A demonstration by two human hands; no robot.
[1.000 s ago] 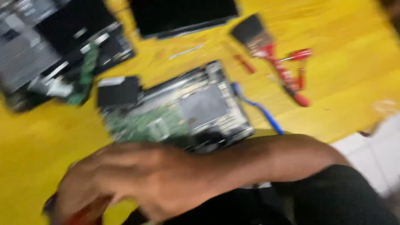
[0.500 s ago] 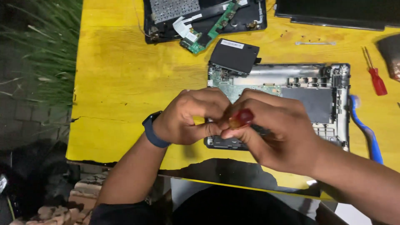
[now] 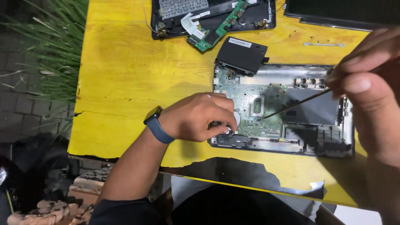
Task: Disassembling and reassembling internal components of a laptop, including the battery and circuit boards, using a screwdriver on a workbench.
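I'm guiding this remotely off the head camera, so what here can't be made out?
- Screwdriver: the right hand covers its handle, and the screw under its tip is too small to tell.
- Left hand: its curled fingertips hide whatever they pinch at the laptop base.
- Black panel: cut off by the top edge.
- Right forearm: cut off by the right edge.
- Green circuit board: parts too small to identify.

Under the left fingers [image 3: 218, 121] lies a matt green circuit board [image 3: 250, 104] in a dull black plastic laptop shell [image 3: 325, 146]. The thin shaft [image 3: 291, 104] pinched by the right fingers [image 3: 358, 85] looks like dark metal. Around them the table [image 3: 125, 75] is yellow painted wood, faintly glossy, chipped black near its edge.
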